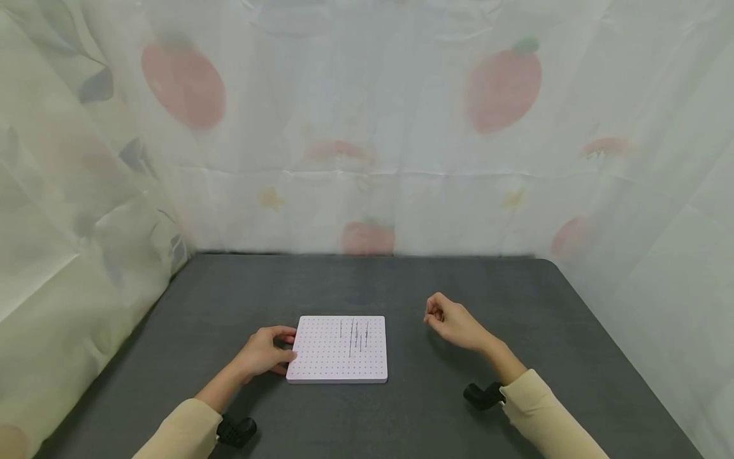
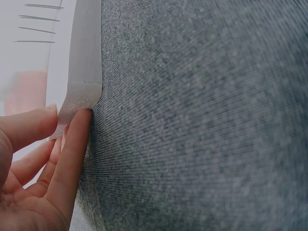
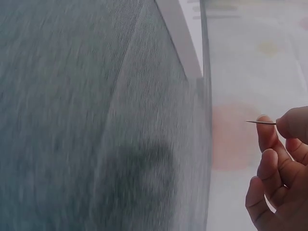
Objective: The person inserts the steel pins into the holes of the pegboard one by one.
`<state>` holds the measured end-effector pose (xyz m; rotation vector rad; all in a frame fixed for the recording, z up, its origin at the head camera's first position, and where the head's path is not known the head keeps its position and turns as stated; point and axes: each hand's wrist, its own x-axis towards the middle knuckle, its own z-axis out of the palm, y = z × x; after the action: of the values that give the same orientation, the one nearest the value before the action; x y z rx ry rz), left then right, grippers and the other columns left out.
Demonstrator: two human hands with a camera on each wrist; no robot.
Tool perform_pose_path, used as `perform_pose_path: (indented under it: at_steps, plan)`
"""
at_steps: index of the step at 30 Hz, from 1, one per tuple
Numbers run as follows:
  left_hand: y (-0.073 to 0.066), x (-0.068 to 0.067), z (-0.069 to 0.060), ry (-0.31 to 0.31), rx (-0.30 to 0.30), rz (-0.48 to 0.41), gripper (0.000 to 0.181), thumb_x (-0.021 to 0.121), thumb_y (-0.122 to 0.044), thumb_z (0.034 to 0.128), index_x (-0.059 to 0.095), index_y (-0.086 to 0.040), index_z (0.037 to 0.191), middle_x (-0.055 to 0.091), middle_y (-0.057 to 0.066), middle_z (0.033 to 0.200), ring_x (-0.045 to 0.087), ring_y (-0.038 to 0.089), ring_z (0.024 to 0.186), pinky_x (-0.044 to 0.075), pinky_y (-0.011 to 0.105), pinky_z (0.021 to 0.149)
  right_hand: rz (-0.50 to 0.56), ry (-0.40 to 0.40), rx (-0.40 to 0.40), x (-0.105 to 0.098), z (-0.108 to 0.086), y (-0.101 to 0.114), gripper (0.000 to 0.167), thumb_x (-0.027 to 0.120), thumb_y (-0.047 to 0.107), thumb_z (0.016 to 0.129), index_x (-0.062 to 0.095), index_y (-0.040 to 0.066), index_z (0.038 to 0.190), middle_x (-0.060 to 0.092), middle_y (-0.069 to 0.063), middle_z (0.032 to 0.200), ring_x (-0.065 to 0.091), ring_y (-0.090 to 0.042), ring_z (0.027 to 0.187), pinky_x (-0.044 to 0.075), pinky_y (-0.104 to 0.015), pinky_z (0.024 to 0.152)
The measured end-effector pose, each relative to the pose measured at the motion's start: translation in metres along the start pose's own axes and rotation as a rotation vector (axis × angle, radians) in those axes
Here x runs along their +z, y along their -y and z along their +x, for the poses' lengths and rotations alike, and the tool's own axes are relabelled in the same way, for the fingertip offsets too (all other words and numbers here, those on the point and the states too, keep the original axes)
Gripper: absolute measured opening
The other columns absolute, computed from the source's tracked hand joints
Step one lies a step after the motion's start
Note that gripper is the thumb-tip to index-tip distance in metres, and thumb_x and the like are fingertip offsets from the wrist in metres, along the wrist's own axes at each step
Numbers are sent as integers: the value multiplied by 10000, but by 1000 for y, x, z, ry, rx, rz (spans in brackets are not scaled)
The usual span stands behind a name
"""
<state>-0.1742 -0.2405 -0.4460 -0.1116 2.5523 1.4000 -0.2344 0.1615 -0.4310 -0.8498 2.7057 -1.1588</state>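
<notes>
A white board (image 1: 321, 366) with rows of small holes lies flat on the dark table. Several thin dark needles (image 1: 350, 341) stand upright in its right half, and some also show in the left wrist view. At the board's left edge my left hand (image 1: 259, 352) holds it, thumb on the top face and fingers against the side. Off to the right of the board, my right hand (image 1: 457, 325) is raised over the table. Its thumb and index finger pinch one needle (image 3: 260, 122), whose pointed tip sticks out past the fingertips.
The dark grey table (image 1: 487, 280) has a rounded far right corner. A pale curtain (image 1: 424, 115) with fruit prints hangs behind it and along both sides. Black wrist mounts (image 1: 483, 396) sit by the sleeves.
</notes>
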Motion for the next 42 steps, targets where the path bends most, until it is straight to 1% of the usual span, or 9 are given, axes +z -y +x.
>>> perform_pose_path:
  at_steps: [4,9,15,19,22,26,29,36,42]
  plan:
    - [-1,0,-1,0,-1,3,547,717,32,818,531,81,1330,599,219,1177,662,169,748,631,369,616,1,-15,-38,8,4,5,56,563,84,977,510,73,991,644,-76,912,485,-19,694,403,-185,564]
    - [-2,0,-1,1,2,6,543,716,32,818,532,84,1327,599,219,1171,656,166,744,630,369,615,-9,-39,-65,20,7,11,78,586,79,962,513,105,972,639,-16,866,482,-11,712,421,-177,583]
    - [-1,0,0,3,3,5,543,716,38,819,532,83,1328,599,216,1169,660,167,756,632,369,619,15,-42,-76,29,9,20,54,573,98,972,524,117,983,694,-53,907,549,-15,760,443,-178,617]
    - [-2,-1,0,5,0,3,550,718,38,818,529,83,1332,600,216,1175,665,167,758,632,368,620,33,-37,-78,34,11,26,40,567,128,982,528,126,970,720,-55,933,649,-101,815,464,-176,642]
    - [-3,-1,-1,3,-2,3,549,718,40,816,531,82,1331,601,215,1171,665,165,749,632,368,618,37,-37,-91,39,12,30,45,562,144,989,540,118,959,728,-63,923,672,-145,824,471,-177,646]
    - [-3,0,-1,0,0,9,546,721,39,813,536,82,1324,603,211,1166,659,163,749,632,367,617,25,-35,-106,45,12,35,30,573,116,974,560,128,950,731,-61,905,619,-58,766,453,-169,616]
    - [-3,-1,-1,-1,1,11,547,723,36,813,537,81,1325,605,212,1175,659,165,762,631,367,618,6,-32,-112,50,13,38,63,598,84,947,576,144,949,708,-27,872,553,-8,730,432,-158,592]
    - [-2,-1,0,4,12,6,553,721,35,814,532,81,1332,603,223,1188,666,173,774,630,367,616,-1,-23,-132,61,14,44,63,652,115,932,595,141,937,664,24,848,501,10,707,412,-146,574]
    - [-3,0,0,1,13,7,552,721,29,817,533,76,1334,602,221,1184,669,174,778,630,366,615,-3,-59,-156,70,16,45,81,653,79,916,608,146,921,661,18,800,474,25,665,406,-132,566]
